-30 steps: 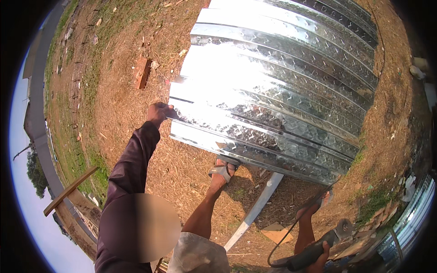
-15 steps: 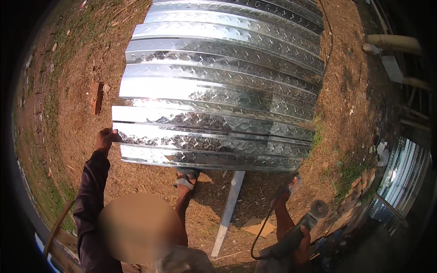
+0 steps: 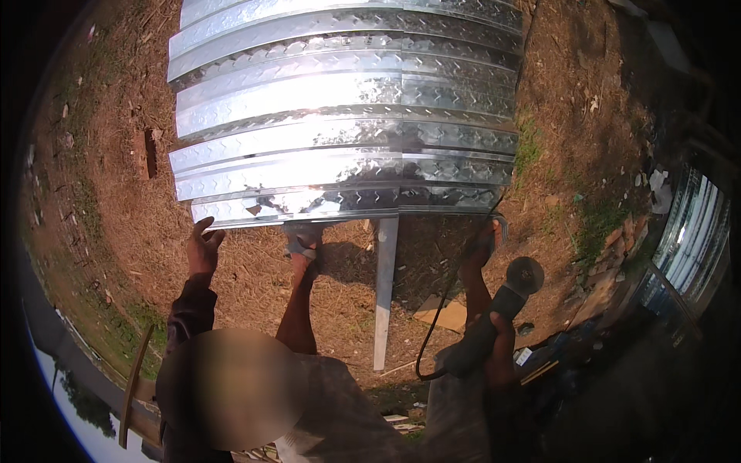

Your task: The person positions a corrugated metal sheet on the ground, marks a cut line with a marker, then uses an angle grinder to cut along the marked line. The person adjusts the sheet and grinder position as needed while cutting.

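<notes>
Shiny ribbed metal sheets (image 3: 309, 131) lie in front of me, overlapping in long strips. At the near left corner of the nearest strip is my left hand (image 3: 204, 253), its thumb and forefinger apart beside the edge. My right hand (image 3: 502, 339) is wrapped round the body of an angle grinder (image 3: 472, 343). The grinder's round disc (image 3: 525, 275) points away from me, apart from the sheets, and a black cord (image 3: 427, 339) loops from its back end. Whether the disc spins I cannot tell.
A flat metal bar (image 3: 385, 301) runs from under the sheets toward me, between my sandalled feet. Cardboard (image 3: 441, 310) lies by my right leg. A brick-like block (image 3: 146, 154) sits at left on strawy ground. More ribbed metal (image 3: 687, 231) stands at right, near scraps.
My left hand has gone from the sheets' left edge to the near corner, and its fingers have spread. The sheets appear higher in view; the grinder stays in my right hand.
</notes>
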Motion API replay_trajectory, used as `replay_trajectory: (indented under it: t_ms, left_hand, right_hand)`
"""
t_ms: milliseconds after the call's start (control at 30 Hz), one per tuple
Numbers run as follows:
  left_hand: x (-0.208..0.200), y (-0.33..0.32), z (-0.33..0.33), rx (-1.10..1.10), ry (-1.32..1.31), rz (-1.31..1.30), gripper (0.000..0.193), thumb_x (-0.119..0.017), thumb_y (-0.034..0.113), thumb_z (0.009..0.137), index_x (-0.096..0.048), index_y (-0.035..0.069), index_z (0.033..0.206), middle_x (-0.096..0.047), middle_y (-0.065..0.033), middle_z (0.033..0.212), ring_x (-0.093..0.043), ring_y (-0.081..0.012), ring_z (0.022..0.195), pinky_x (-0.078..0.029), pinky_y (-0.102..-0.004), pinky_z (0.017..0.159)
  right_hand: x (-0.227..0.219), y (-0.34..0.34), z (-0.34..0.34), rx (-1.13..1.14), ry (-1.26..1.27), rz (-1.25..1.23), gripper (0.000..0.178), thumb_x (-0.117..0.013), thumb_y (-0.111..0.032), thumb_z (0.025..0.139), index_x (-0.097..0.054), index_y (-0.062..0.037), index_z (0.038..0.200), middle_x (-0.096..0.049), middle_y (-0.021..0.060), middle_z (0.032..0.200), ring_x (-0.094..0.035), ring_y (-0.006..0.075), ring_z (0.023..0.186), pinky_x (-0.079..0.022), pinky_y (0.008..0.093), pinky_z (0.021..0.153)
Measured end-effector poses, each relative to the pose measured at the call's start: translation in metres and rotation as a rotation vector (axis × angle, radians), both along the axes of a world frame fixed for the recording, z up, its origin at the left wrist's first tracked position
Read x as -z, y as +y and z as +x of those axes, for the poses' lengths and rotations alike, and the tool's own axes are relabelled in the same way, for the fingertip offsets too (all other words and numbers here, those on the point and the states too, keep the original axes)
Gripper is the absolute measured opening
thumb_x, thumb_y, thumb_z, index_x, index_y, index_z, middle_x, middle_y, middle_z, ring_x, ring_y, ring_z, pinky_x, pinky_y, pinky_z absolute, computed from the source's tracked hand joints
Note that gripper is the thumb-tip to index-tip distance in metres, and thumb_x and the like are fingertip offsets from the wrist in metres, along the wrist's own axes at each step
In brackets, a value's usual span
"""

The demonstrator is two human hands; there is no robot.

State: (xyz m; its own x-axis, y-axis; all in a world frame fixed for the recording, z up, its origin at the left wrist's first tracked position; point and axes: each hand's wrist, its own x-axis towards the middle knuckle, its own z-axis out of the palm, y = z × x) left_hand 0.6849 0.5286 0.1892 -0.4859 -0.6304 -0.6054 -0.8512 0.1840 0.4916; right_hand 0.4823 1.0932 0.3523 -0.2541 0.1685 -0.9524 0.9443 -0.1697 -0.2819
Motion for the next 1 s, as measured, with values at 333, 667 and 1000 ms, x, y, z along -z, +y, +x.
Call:
replay_trajectory:
  t_ms: [333, 667, 1000]
  left_hand:
    - [-0.214, 0.452, -0.183, -0.028, -0.230, 1.310, 0.080, -0.072, 0.044, 0.084, -0.036, -0.002, 0.138, -0.057, -0.0197, 0.122, -0.056, -0.0239, 0.114, -0.047, -0.0360, 0.093]
    - [-0.268, 0.633, -0.278, 0.271, 0.103, 1.134, 0.078, -0.081, 0.026, 0.075, -0.038, -0.004, 0.134, -0.061, -0.0159, 0.108, -0.062, -0.0181, 0.093, -0.051, -0.0317, 0.074]
    - [-0.279, 0.671, -0.351, 0.436, 0.017, 1.237, 0.090, -0.082, 0.029, 0.075, -0.029, -0.006, 0.139, -0.059, -0.0206, 0.114, -0.061, -0.0231, 0.105, -0.050, -0.0353, 0.086]
  right_hand:
    - [-0.040, 0.047, -0.054, -0.119, 0.159, -0.146, 0.053, -0.063, -0.017, 0.080, -0.047, -0.0021, 0.128, -0.056, 0.0089, 0.107, -0.059, 0.0207, 0.095, -0.050, 0.0350, 0.082]
    - [-0.101, 0.208, -0.144, 0.263, 0.291, -0.257, 0.060, -0.069, -0.021, 0.082, -0.039, -0.0034, 0.131, -0.056, 0.0141, 0.107, -0.064, 0.0263, 0.088, -0.056, 0.0387, 0.075]
    - [-0.120, 0.256, -0.198, 0.238, 0.502, -0.223, 0.057, -0.066, -0.026, 0.086, -0.039, -0.0013, 0.130, -0.059, 0.0162, 0.109, -0.063, 0.0280, 0.089, -0.057, 0.0403, 0.074]
